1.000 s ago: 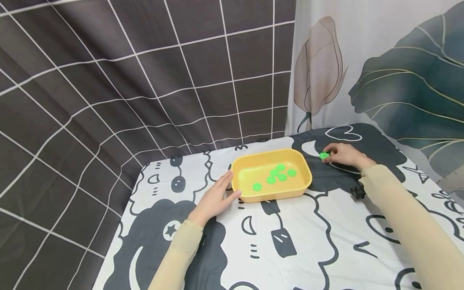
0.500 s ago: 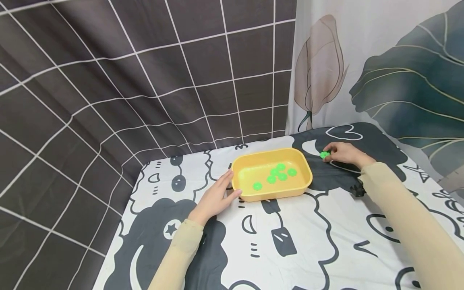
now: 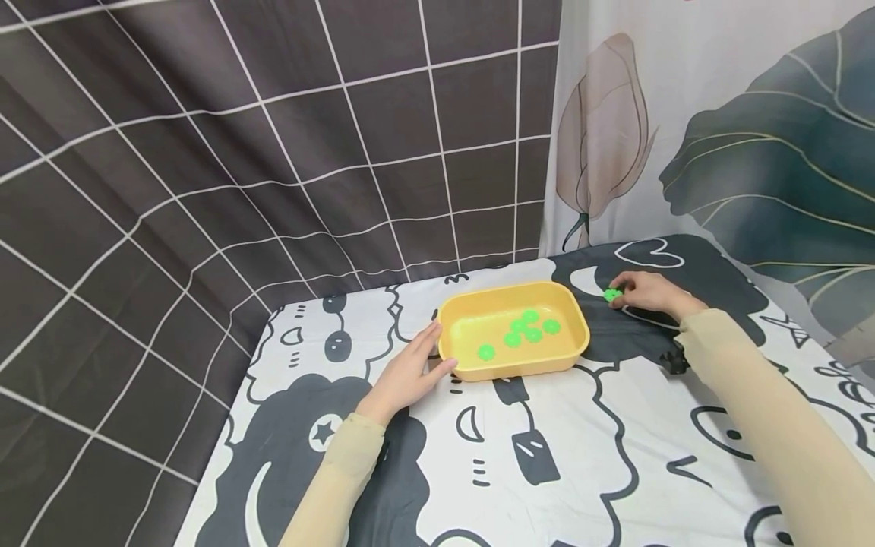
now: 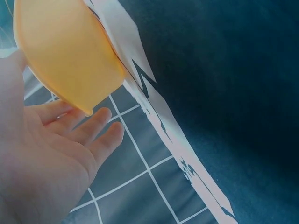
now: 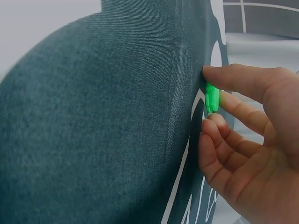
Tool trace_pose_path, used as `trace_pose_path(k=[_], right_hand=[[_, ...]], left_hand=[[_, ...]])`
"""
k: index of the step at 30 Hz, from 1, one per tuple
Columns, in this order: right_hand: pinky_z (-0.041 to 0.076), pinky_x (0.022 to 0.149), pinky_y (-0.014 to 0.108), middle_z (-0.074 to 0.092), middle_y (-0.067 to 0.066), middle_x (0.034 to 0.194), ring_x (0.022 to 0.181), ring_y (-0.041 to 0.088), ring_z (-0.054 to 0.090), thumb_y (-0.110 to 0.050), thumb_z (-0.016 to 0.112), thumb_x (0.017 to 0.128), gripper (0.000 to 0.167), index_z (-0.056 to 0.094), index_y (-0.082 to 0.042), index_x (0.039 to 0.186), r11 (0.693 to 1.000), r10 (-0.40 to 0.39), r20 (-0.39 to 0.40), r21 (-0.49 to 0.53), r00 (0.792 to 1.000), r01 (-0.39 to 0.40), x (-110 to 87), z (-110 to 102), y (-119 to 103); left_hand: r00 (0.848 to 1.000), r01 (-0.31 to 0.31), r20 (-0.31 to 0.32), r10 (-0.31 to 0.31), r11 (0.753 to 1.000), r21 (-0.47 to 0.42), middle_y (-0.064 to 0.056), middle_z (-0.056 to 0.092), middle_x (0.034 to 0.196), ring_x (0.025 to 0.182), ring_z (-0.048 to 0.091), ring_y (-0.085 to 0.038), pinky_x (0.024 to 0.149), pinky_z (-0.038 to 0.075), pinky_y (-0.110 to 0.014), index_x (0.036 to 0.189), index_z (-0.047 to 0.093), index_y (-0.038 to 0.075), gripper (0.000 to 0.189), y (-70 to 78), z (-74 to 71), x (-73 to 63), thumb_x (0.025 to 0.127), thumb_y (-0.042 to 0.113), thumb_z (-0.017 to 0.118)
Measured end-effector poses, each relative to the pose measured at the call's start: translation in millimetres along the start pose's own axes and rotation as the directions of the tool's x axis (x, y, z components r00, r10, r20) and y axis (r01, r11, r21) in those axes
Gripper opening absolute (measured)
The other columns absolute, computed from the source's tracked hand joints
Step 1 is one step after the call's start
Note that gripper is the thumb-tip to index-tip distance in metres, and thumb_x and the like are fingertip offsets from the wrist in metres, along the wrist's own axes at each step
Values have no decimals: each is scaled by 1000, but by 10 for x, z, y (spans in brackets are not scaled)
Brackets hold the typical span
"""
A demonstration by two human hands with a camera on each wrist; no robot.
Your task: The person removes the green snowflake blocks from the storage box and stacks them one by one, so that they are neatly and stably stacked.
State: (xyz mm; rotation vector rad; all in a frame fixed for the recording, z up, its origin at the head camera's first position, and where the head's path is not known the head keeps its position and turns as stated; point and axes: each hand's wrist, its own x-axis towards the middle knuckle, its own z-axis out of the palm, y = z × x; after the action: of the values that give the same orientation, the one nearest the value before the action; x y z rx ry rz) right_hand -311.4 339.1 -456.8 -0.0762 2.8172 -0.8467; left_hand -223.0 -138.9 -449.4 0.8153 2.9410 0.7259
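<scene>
My right hand [image 3: 648, 292] pinches a small bright green piece with a scalloped edge [image 3: 612, 294] low over the cloth, right of the yellow basin. In the right wrist view that green piece [image 5: 212, 98] shows edge-on between thumb and fingers. My left hand [image 3: 403, 376] lies at the left end of the yellow basin [image 3: 519, 373], thumb at its near corner and fingers along the side. The left wrist view has those fingers [image 4: 100, 140] extended and relaxed by the basin's rim. Several flat green flower-shaped pieces [image 3: 532, 334] lie inside the basin.
A black-and-white cartoon-print cloth [image 3: 519, 494] covers the table. Behind it hangs a dark curtain with a white grid [image 3: 307, 137], and at the right a pale curtain with large leaves [image 3: 772, 167]. A small black object [image 3: 674, 362] is at the right wrist.
Both hands, the basin and the green pieces stay essentially in place. Only the head view shifts very slightly.
</scene>
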Motion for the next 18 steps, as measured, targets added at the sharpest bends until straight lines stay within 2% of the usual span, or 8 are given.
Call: trace_pose_path(k=[4, 9, 14, 18], right_hand=[[45, 74, 43, 59, 20, 98, 87, 33, 55, -26, 70, 90, 51, 56, 6, 126, 1000, -6, 0, -3, 1000, 6, -2, -7, -23], [44, 70, 38, 59, 15, 92, 82, 29, 56, -25, 71, 89, 50, 57, 7, 126, 1000, -10, 7, -1, 1000, 10, 1, -13, -49], [44, 66, 33, 59, 13, 88, 77, 25, 56, -24, 72, 90, 55, 54, 10, 129, 1000, -26, 25, -3, 999, 26, -1, -36, -36], [48, 63, 31, 59, 12, 87, 75, 23, 59, -24, 73, 90, 58, 52, 12, 130, 999, -40, 48, 8, 998, 40, -11, -79, -38]], left_hand=[[1000, 4, -3, -4, 1000, -3, -3, 26, 165, 150, 28, -26, 120, 27, -43, 159, 30, 8, 81, -4, 3, -5, 101, 62, 47], [1000, 10, -3, -10, 1000, 5, -2, 25, 166, 150, 28, -26, 120, 27, -43, 159, 30, 9, 82, -21, 8, -15, 100, 64, 45], [1000, -9, -12, 9, 1000, 7, -4, 26, 165, 150, 28, -27, 120, 27, -44, 159, 31, 8, 82, -22, 6, -17, 100, 64, 46], [1000, -22, -11, 23, 1000, 12, -6, 27, 165, 150, 28, -29, 121, 26, -44, 158, 32, 6, 81, -14, 8, -12, 101, 62, 46]])
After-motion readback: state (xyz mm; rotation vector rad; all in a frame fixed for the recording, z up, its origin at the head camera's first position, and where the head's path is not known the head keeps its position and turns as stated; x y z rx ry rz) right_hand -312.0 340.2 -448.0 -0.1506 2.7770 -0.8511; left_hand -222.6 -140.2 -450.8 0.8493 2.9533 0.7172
